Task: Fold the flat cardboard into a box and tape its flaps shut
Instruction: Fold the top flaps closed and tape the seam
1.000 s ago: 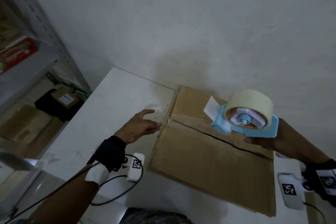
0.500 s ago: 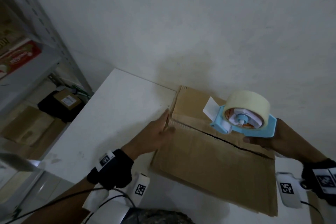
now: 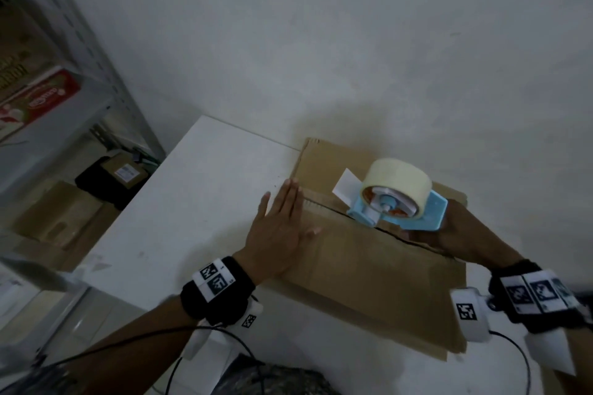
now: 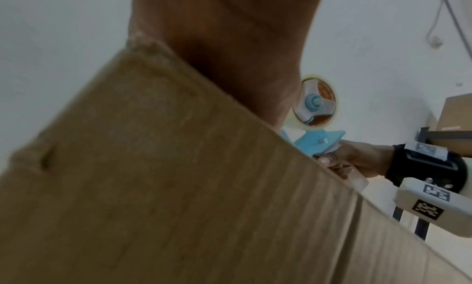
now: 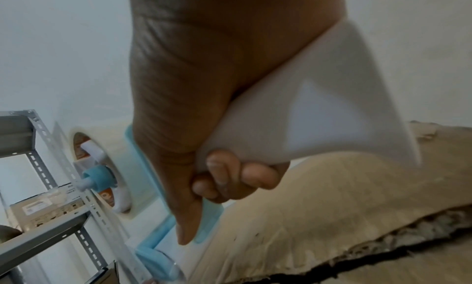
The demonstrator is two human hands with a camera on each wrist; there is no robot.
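Head view: flat left hand (image 3: 277, 236) presses box (image 3: 369, 269); right hand (image 3: 449, 231) grips tape dispenser (image 3: 401, 202) above its seam

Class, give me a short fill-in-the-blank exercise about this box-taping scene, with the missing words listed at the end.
1. The right hand holds a blue tape ____ by its handle.
2. The left hand lies ____ on the cardboard box.
3. The box rests on a ____ table.
4. The dispenser sits over the ____ between the two flaps.

Missing words: dispenser; flat; white; seam
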